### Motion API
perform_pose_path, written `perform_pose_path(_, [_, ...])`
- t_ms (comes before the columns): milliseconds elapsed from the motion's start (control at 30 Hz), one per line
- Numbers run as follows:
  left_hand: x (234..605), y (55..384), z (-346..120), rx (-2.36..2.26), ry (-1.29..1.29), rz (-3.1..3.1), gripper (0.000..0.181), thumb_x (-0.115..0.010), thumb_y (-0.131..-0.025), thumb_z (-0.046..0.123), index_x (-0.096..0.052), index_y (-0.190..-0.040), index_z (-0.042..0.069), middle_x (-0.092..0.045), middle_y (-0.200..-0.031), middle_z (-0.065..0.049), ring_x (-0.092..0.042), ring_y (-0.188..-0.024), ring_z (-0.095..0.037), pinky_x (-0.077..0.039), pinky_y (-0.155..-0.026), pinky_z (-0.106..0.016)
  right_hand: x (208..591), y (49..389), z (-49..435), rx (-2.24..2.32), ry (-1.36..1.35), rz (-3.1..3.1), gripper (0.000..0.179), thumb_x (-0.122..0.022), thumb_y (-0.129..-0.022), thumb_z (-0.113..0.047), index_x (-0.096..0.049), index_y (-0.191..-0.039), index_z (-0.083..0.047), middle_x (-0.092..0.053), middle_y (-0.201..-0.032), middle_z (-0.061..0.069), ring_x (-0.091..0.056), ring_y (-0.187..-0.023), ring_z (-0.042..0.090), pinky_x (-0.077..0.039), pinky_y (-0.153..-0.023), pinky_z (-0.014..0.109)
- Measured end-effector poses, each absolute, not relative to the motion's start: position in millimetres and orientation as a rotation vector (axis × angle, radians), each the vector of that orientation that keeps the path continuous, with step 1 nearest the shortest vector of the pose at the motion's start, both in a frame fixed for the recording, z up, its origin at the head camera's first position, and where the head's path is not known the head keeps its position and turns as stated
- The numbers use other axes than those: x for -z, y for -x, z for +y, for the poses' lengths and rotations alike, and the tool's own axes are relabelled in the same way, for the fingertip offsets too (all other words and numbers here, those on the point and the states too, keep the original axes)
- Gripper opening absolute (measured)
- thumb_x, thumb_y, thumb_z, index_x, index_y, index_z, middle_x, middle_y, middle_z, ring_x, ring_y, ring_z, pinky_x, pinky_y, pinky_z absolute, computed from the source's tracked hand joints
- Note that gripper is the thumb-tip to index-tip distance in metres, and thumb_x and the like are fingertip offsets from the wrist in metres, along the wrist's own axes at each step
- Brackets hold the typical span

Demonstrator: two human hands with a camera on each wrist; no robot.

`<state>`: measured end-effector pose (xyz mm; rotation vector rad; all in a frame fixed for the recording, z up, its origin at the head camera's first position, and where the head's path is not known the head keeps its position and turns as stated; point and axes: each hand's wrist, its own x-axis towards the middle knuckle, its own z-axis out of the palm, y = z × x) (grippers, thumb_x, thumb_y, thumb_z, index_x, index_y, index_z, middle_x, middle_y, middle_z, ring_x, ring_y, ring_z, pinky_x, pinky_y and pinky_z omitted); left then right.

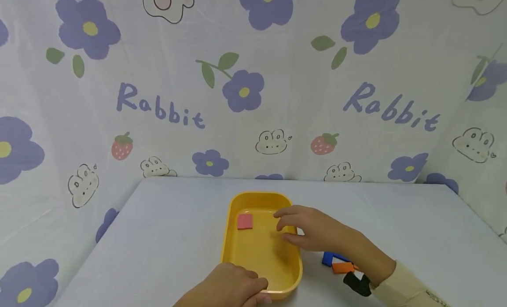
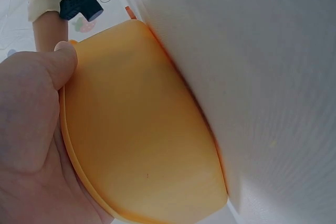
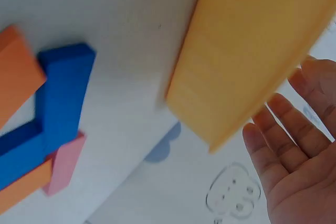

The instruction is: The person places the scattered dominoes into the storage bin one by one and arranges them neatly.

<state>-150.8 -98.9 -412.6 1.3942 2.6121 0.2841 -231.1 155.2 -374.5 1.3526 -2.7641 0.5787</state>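
Note:
A yellow plastic tray (image 1: 257, 258) with rounded corners stands on the table, a pink square block (image 1: 244, 221) lying towards its far left inside. My left hand (image 1: 233, 285) holds the tray's near rim, fingers over the edge; in the left wrist view the thumb (image 2: 65, 61) lies against the outer wall. Over the tray's right side hovers my right hand (image 1: 306, 227), with nothing between its loosely bent, spread fingers. In the right wrist view that hand (image 3: 299, 150) shows beside the tray's rim.
Right of the tray, below my right forearm, several blocks lie close together: blue (image 3: 65, 95), orange (image 3: 18, 77) and pink (image 3: 65, 163). A black wrist device (image 1: 358, 283) sits at the right sleeve. Behind the white table (image 1: 166, 236) hangs a flowered cloth (image 1: 293, 100).

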Motion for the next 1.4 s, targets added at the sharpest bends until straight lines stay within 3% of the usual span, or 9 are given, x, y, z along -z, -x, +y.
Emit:
perform_pose_path(300, [410.1, 150.4, -99.8, -0.254, -1.431, 2.644, 0.036, -0.037, -0.107, 0.048, -0.055, -0.086, 0.025, -0.039, -0.063, 0.015, -0.038, -0.053, -0.001, -0.03, -0.051, -0.019, 371.2, 227.0, 186.8, -0.571, -1.17, -2.753, 0.014, -0.074, -0.092, -0.018, -0.072, -0.106, -0.016, -0.065, -0.126, 0.005, -0.061, -0.117, 0.025, -0.051, -0.092, 0.042])
perform_pose_path(533, [414.6, 150.3, -100.5, -0.226, -1.525, 2.696, 0.035, -0.037, -0.107, 0.047, -0.054, -0.085, 0.025, -0.037, -0.063, 0.015, -0.036, -0.052, -0.001, -0.028, -0.049, -0.018, 380.5, 222.8, 205.0, -0.451, -1.13, -2.711, 0.014, -0.079, -0.087, -0.015, -0.072, -0.099, -0.017, -0.066, -0.112, 0.001, -0.064, -0.099, 0.02, -0.055, -0.084, 0.037])
perform_pose_path(1067, [415.6, 149.2, -102.0, -0.249, -1.571, 2.707, 0.036, -0.037, -0.108, 0.045, -0.052, -0.083, 0.024, -0.035, -0.063, 0.016, -0.034, -0.052, 0.001, -0.026, -0.049, -0.017, 395.4, 219.1, 220.3, -0.335, -0.762, -3.065, 0.013, -0.081, -0.084, -0.02, -0.072, -0.093, -0.015, -0.061, -0.084, -0.005, -0.053, -0.072, 0.01, -0.055, -0.072, 0.031])
perform_pose_path(1400, [415.5, 148.4, -101.7, -0.255, -1.585, 2.718, 0.036, -0.037, -0.108, 0.044, -0.051, -0.082, 0.024, -0.034, -0.063, 0.016, -0.033, -0.052, 0.001, -0.025, -0.048, -0.017, 405.2, 221.3, 221.3, -0.333, -0.72, -3.074, 0.015, -0.081, -0.084, -0.018, -0.066, -0.082, -0.016, -0.051, -0.074, -0.006, -0.048, -0.064, 0.01, -0.048, -0.061, 0.025])
